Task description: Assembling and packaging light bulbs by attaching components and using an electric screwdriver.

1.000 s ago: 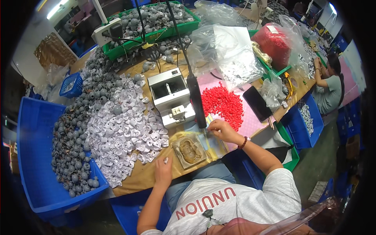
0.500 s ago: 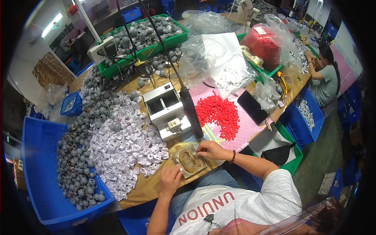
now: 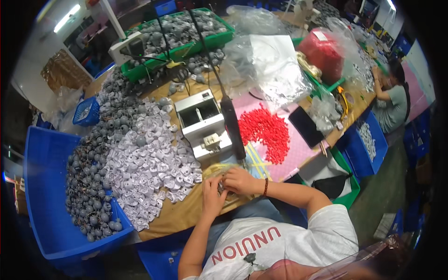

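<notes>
My left hand (image 3: 213, 196) and my right hand (image 3: 241, 181) meet at the table's near edge, over a tan block with a hollow (image 3: 232, 199). Their fingers are bent and pinched together around something small, which the fingers mostly cover. Most of the block is hidden under the hands. Just beyond them hangs a black electric screwdriver (image 3: 232, 126), its tip close to my right hand. Left of my hands spreads a heap of white plastic parts (image 3: 149, 163). Small red pieces (image 3: 275, 140) lie in a pile to the right.
A silver screw feeder box (image 3: 205, 126) stands behind my hands. Grey ball-shaped parts with wires (image 3: 91, 186) spill into a blue bin (image 3: 44, 186) at left. A dark phone (image 3: 305, 126) lies on pink sheeting. A green tray (image 3: 224, 35) sits behind. Another person (image 3: 392, 100) works at far right.
My hands were apart at either side of the tan block. Now they have come together over it, fingers closed around something small. The view has shifted slightly.
</notes>
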A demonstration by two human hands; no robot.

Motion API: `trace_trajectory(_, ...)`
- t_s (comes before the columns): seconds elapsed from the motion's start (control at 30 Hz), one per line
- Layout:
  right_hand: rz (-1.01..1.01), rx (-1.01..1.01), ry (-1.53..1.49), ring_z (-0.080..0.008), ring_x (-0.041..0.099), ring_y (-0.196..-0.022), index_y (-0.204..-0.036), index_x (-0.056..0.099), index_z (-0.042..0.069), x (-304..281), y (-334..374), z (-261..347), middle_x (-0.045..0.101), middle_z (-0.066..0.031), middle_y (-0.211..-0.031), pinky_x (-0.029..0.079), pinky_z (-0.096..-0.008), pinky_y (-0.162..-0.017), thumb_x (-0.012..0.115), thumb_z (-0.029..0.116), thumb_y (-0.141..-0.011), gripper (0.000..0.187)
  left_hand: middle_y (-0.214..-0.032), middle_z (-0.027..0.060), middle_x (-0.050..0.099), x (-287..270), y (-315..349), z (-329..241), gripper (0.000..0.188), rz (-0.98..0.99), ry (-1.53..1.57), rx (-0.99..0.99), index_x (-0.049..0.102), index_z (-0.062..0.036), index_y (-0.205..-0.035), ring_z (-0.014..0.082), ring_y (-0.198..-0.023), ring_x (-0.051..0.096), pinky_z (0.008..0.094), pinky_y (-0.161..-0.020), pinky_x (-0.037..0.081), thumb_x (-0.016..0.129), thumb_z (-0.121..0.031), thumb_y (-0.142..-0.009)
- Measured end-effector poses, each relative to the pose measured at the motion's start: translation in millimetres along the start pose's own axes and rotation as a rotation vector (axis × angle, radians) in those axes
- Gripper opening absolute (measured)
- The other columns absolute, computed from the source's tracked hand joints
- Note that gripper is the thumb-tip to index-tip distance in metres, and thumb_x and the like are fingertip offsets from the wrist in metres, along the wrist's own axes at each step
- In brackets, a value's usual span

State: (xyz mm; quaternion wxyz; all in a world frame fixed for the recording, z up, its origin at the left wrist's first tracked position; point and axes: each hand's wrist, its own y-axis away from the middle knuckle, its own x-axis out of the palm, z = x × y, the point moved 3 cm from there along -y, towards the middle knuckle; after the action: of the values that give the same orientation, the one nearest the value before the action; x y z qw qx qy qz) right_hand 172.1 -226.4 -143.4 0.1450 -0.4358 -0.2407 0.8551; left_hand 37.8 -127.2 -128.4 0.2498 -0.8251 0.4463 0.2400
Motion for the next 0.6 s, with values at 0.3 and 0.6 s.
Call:
trace_trajectory(0.3,0.077,0.015,0.194,-0.0295,0.058,-0.114,-0.102,0.068,0.009,-11.5,1.3,13.3,0.063,-0.0080,-0.111,0.048,-0.0419,-0.093,0.074,0.019,-0.080,0.024,-0.116,0.0152,0.056,-5.7,-2.3,11.6,0.051,0.066,0.087,-0.017,0.062,-0.0062,-0.125,0.0335,-0.109,0.056,0.0403,-0.091,0.049,0.079,-0.007,-0.077)
trace_trajectory(0.6,0.070,0.159,0.116,-0.0295,0.058,-0.110,-0.102,0.067,0.011,-2.1,0.5,11.9,0.064,-0.0048,-0.109,0.044,-0.0436,-0.091,0.078,0.013,-0.078,0.026,-0.113,0.0135,0.066,-94.8,-32.2,44.3,0.032,0.042,0.136,-0.005,0.068,-0.0043,-0.117,0.0270,-0.101,0.065,0.0342,-0.082,0.053,0.073,-0.007,-0.086)
